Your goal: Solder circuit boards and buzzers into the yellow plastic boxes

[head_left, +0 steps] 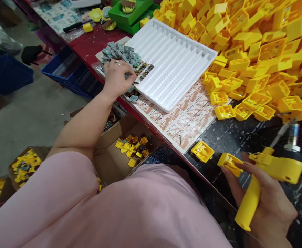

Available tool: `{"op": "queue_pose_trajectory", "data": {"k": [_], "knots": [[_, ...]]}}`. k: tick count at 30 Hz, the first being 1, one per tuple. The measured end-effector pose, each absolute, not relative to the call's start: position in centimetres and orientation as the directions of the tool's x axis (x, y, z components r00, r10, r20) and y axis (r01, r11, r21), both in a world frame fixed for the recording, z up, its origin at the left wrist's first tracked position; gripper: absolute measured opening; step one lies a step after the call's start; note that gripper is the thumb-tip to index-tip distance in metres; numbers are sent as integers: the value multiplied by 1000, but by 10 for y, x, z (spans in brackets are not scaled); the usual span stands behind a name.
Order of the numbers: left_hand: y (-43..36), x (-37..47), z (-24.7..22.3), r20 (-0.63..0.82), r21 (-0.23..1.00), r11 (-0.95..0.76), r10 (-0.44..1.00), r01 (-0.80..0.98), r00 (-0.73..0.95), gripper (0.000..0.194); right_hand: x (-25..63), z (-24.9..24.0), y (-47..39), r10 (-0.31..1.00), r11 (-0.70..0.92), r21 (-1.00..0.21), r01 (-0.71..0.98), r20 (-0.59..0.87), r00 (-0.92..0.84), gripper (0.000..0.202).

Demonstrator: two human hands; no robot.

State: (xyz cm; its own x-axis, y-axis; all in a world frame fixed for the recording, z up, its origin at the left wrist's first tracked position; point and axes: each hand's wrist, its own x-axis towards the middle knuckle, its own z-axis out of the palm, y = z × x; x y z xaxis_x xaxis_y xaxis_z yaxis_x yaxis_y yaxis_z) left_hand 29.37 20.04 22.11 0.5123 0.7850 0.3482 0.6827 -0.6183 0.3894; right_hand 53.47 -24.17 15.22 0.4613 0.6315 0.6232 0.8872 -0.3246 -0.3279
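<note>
My left hand (118, 77) is over a heap of small grey-green circuit boards (114, 51) with wires, at the left edge of a white foam tray (176, 65). Its fingers are pinched together; what is between them is hidden. In my right hand (272, 203) is a yellow soldering gun (251, 203), its metal barrel pointing away from me. The same hand pinches a yellow plastic housing (230, 164) between thumb and finger, above the black mat. Beside it a second yellow housing (202, 151) lies open side up.
A large pile of yellow housings (259, 62) covers the back right. Green trays (130, 15) stand at the back. Below the red table edge are a cardboard box (112, 155) of yellow parts and a blue crate (70, 72). A patterned sheet (189, 117) lies under the foam tray.
</note>
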Motion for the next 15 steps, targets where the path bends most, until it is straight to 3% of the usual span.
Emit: {"op": "queue_pose_trajectory", "data": {"k": [4, 7, 10, 13, 15], "knots": [[198, 309, 236, 443, 728, -613, 762, 307, 472, 59, 517, 150, -220, 738, -161, -191, 968, 628, 246, 78], [179, 328, 251, 402, 808, -567, 729, 159, 555, 53, 508, 148, -201, 787, -86, -264, 961, 573, 228, 64], [154, 353, 254, 254, 914, -403, 656, 46, 710, 45, 502, 149, -188, 810, -92, -248, 964, 545, 217, 41], [124, 379, 239, 115, 969, -247, 484, 9, 867, 37, 499, 158, -185, 796, -128, -202, 971, 563, 222, 37], [101, 392, 222, 72, 950, -312, 286, 22, 956, 29, 498, 166, -188, 786, -119, -188, 975, 582, 208, 40]]}}
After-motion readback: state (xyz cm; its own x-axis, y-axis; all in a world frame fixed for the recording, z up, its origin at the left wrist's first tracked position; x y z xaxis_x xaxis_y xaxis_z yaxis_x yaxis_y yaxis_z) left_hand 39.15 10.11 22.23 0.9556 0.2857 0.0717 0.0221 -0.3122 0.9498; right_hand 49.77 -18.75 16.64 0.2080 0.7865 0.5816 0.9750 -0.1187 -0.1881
